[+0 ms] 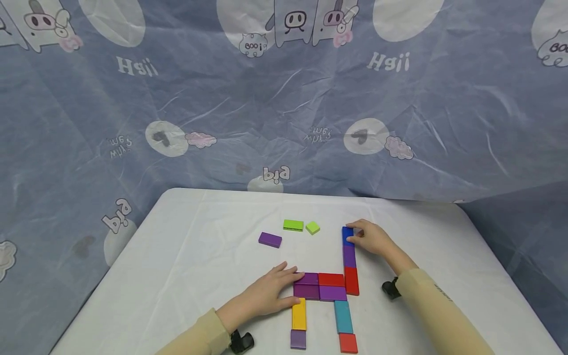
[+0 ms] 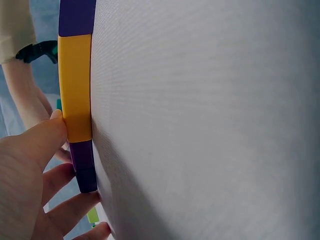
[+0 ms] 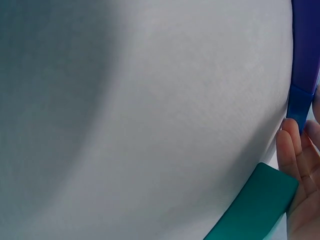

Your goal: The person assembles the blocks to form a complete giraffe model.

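Flat coloured blocks form a joined figure on the table. At the top of its right-hand column is a blue block (image 1: 347, 236), pinched by my right hand (image 1: 374, 240) between thumb and fingers. Below it come a purple block (image 1: 349, 256) and a red block (image 1: 351, 281). My left hand (image 1: 266, 293) has its fingers spread and touches the left end of the figure, its fingertips at a dark purple block (image 1: 306, 292), its thumb against the yellow block (image 2: 75, 87). Near my right palm a teal block (image 3: 257, 202) shows in the right wrist view; whether it is held I cannot tell.
Apart from the figure lie a loose purple block (image 1: 270, 240), a lime block (image 1: 293, 225) and a small lime piece (image 1: 312, 228). Another teal block (image 1: 343, 317) and a red block (image 1: 348, 343) form one leg. Patterned blue-grey cloth (image 1: 284, 98) hangs behind the white table (image 1: 213, 246).
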`<state>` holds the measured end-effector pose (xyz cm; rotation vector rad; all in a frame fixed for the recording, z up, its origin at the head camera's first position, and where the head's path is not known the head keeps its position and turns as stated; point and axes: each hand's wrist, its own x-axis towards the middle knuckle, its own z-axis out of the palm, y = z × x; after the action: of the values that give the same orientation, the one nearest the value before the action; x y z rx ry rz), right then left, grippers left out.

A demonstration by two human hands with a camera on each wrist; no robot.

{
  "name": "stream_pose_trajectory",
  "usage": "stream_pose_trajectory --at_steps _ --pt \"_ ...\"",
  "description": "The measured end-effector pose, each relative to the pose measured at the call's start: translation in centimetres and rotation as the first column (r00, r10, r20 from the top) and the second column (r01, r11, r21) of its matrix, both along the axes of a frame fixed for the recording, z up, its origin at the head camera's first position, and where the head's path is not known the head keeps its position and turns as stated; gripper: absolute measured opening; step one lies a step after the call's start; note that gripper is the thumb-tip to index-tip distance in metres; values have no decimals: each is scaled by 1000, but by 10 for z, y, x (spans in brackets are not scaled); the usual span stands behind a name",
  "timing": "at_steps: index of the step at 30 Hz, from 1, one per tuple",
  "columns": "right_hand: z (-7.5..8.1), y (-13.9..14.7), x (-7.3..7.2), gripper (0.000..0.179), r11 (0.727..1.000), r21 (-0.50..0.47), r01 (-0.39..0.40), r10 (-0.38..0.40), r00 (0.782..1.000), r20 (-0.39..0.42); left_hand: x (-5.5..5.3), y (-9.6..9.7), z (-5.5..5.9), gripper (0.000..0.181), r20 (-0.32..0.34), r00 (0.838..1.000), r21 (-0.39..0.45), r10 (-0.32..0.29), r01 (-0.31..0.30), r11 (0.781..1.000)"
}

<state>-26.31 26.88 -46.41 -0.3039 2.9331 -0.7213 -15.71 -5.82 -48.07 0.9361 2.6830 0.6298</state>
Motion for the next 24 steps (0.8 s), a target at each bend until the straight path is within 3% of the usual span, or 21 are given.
stream_pose_trajectory --at_steps 9,14,18,24 --pt "5 3 1 48 999 -23 -22 21 1000 -16 0 0 2 60 4 1000 -4 -3 3 1000" --pt "14 2 -5 44 998 -55 7 -8 1000 -27 1 1 3 60 9 1000 -13 -3 4 1000" --pt "22 -10 -13 41 996 -91 23 -27 999 -45 1 1 3 60 7 1000 -16 1 -1 1000" --pt "31 -46 -24 39 990 -139 -23 16 999 -46 1 0 3 60 6 1000 -13 8 -7 1000"
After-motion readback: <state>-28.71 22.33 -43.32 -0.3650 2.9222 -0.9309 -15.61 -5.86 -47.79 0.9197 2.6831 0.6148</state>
